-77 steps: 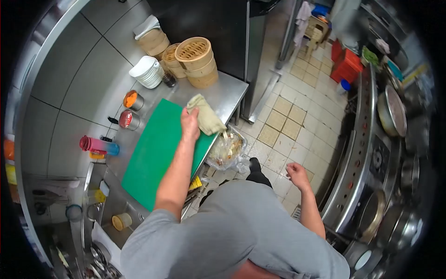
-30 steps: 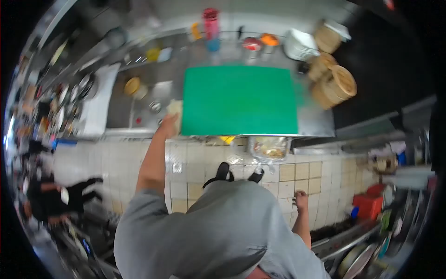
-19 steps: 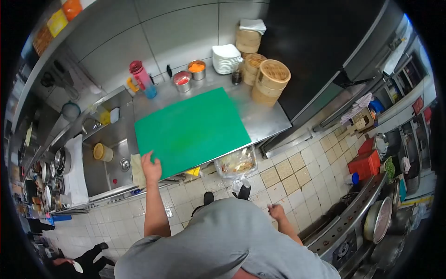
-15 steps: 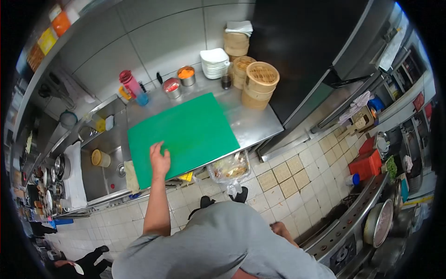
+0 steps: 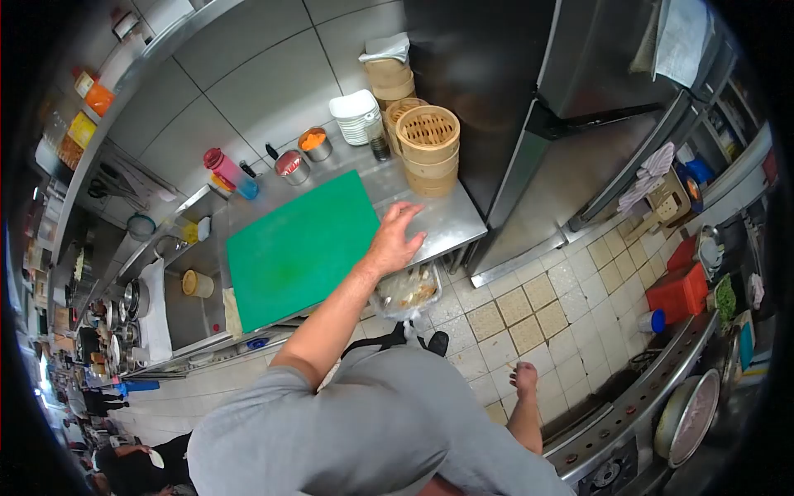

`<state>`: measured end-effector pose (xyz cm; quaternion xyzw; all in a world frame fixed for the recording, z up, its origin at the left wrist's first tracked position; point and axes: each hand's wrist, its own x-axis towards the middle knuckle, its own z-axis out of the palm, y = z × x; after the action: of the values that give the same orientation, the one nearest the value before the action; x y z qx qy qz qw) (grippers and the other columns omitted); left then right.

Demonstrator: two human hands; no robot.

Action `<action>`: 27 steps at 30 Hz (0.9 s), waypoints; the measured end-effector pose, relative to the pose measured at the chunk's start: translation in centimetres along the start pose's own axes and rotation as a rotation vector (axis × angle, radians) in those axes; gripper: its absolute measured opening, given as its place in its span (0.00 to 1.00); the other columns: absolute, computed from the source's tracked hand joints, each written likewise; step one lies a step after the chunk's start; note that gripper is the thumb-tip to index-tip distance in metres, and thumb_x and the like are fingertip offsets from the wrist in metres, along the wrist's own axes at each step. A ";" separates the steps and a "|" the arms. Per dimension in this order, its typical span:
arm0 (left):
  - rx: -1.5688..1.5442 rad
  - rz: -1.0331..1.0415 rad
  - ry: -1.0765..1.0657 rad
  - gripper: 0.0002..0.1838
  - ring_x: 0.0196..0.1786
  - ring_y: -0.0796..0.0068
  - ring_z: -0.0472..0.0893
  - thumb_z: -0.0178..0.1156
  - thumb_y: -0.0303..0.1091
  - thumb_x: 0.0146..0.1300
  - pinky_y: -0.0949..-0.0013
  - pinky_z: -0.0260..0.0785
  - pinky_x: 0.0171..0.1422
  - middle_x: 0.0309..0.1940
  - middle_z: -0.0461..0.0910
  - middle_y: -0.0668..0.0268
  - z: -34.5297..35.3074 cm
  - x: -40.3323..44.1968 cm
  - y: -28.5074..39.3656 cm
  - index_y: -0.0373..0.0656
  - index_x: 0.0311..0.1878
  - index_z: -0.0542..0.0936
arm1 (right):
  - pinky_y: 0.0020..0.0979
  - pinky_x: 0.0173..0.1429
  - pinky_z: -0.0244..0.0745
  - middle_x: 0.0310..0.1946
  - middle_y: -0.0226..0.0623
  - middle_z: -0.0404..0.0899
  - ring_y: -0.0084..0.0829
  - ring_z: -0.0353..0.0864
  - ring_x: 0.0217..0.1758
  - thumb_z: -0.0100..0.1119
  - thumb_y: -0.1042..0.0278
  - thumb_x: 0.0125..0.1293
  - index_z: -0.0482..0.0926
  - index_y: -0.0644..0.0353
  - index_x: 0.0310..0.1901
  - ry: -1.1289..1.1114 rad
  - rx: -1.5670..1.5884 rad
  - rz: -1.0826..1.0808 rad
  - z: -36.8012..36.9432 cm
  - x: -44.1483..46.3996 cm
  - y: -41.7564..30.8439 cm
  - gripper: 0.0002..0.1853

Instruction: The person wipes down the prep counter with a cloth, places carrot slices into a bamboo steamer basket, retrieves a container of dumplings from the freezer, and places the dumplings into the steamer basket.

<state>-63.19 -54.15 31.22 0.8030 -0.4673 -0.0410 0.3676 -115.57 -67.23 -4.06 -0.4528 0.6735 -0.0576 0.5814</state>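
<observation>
Over the right end of the counter, your left hand is holding its fingers spread beside the green board, the upright bamboo steamer stack standing just ahead, while your farther right hand is hanging above the floor, fingers loosely curled.

Even, fairly bright light reaches the left fingers, slightly soft in outline; pale glare marks the worktop just beyond them. Behind, the dark fridge looks dim. Far leftward, the shelf bows, and black vignetting swallows the corners.
</observation>
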 end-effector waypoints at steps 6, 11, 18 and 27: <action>-0.037 -0.114 0.104 0.39 0.70 0.49 0.73 0.69 0.35 0.65 0.54 0.69 0.75 0.69 0.68 0.47 1.8 6.5 -1.2 0.50 0.78 0.66 | 0.36 0.24 0.77 0.30 0.37 0.82 0.34 0.84 0.26 0.55 0.57 0.76 0.79 0.61 0.46 -0.275 -0.034 -0.087 5.7 -0.7 3.0 0.14; 0.198 -0.268 0.166 0.39 0.73 0.42 0.70 0.71 0.38 0.63 0.50 0.67 0.76 0.73 0.66 0.43 1.1 15.3 -3.0 0.53 0.77 0.68 | 0.45 0.33 0.80 0.33 0.37 0.85 0.36 0.86 0.31 0.55 0.52 0.73 0.83 0.54 0.43 -0.694 -1.017 -0.558 0.2 4.9 14.2 0.15; 0.131 0.078 0.398 0.24 0.62 0.42 0.77 0.69 0.34 0.62 0.47 0.72 0.66 0.56 0.79 0.48 0.9 13.2 -7.4 0.43 0.61 0.81 | 0.52 0.40 0.82 0.39 0.37 0.89 0.39 0.87 0.38 0.55 0.47 0.73 0.85 0.50 0.48 -0.415 -0.736 -0.164 1.6 5.4 6.5 0.17; 0.255 -0.679 -0.101 0.24 0.66 0.48 0.77 0.74 0.38 0.60 0.52 0.72 0.71 0.59 0.81 0.52 -7.8 -13.6 -16.4 0.49 0.60 0.83 | 0.50 0.41 0.82 0.38 0.38 0.88 0.40 0.87 0.40 0.58 0.51 0.72 0.85 0.53 0.45 -0.342 -0.392 -0.208 12.8 5.5 -12.4 0.15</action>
<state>-55.82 -34.45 22.77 0.9487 -0.1931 -0.1417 0.2062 -97.67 -72.44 -4.65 -0.6265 0.5138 0.0916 0.5789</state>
